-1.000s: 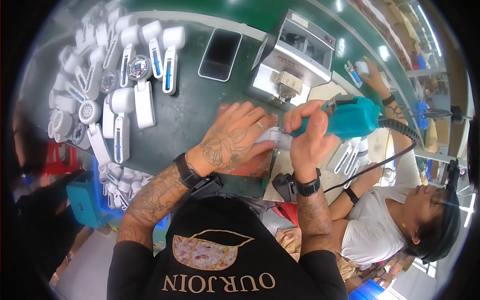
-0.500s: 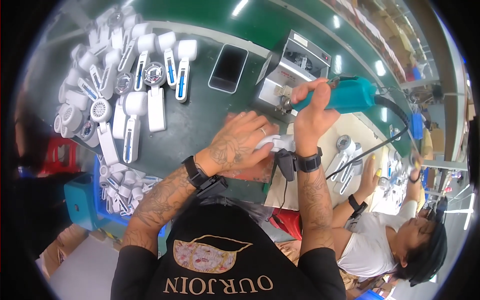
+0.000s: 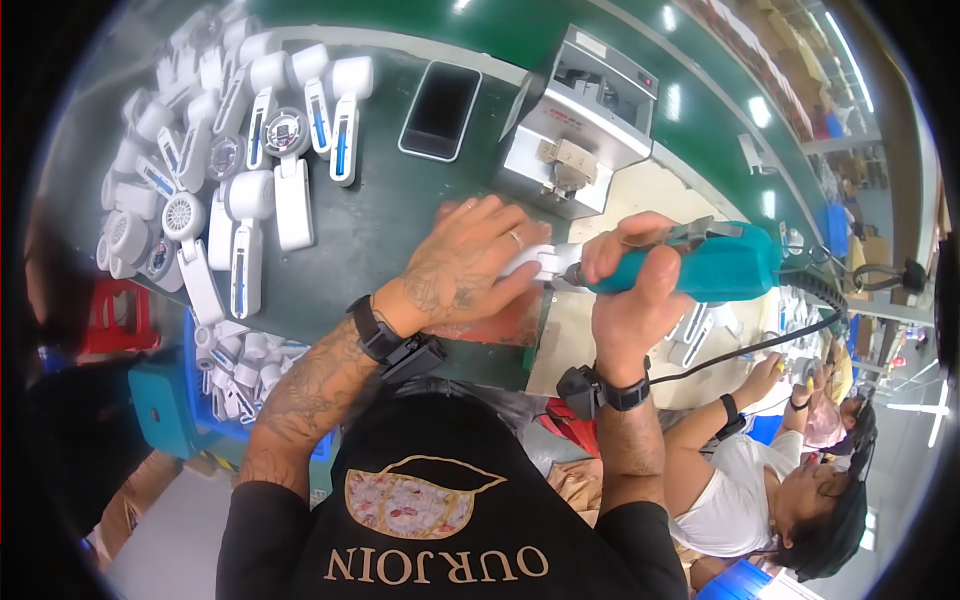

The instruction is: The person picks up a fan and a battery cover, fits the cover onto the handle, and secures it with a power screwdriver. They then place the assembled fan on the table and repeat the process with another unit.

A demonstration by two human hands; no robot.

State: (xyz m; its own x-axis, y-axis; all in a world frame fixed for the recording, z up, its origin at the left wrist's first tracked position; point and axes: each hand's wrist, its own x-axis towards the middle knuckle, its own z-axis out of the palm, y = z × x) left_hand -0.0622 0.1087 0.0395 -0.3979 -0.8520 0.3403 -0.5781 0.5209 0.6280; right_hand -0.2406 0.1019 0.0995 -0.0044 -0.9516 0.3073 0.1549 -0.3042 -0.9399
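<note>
The power driver (image 3: 715, 275) is teal, the part (image 3: 546, 262) white. At ten o'clock, white fans (image 3: 248, 196), some blue-striped; the table (image 3: 370, 230), dark green. At one, a silver-grey machine (image 3: 585, 125). At six, a black shirt (image 3: 555, 500) with a gold-edged, mottled motif.

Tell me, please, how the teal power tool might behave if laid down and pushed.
The teal power tool looks stiff, given its hard-looking casing. Its rounded body might roll, though the raised lever along it could stop that. The dark cord at its rear would probably drag on it.
</note>
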